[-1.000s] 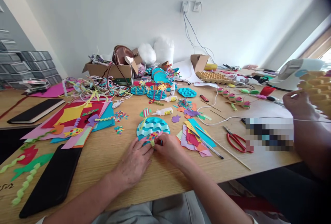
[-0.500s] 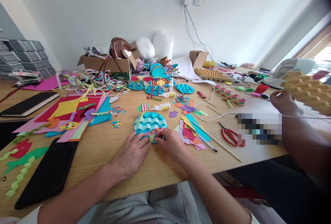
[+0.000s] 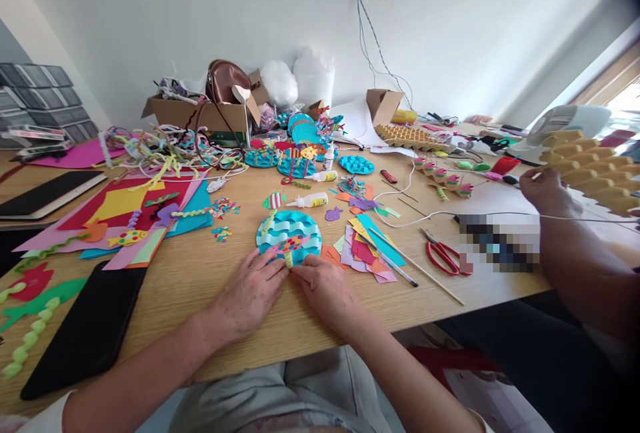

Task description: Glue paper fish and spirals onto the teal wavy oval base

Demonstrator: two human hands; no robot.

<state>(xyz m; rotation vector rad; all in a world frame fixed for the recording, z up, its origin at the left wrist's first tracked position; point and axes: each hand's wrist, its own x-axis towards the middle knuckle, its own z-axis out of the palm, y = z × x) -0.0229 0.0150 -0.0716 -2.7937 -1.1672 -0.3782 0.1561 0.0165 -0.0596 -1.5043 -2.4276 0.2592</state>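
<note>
A round blue disc (image 3: 310,225) with wavy pale strips lies on the wooden table in front of me. Across its lower part is a pink spotted fish (image 3: 289,244), with a short yellow-green fuzzy stem (image 3: 289,260) below it. My left hand (image 3: 253,286) rests at the disc's lower left edge, its fingers extended. At the lower right edge, my right hand (image 3: 325,288) has its fingers pinched together by the stem's lower end; their tips are too small to make out. A striped fish (image 3: 274,200) stands above the disc, near a glue bottle (image 3: 313,200).
Paper scraps (image 3: 365,250), a brush (image 3: 395,268), a stick (image 3: 440,286) and red-handled scissors (image 3: 443,256) lie right. Coloured sheets (image 3: 125,206) and a black case (image 3: 85,333) lie left. Another person's hand (image 3: 547,193) holds a yellow egg tray (image 3: 595,166).
My right hand has moved down off the disc's face to its lower edge, uncovering the pink fish and orange scraps. The camera view has shifted slightly.
</note>
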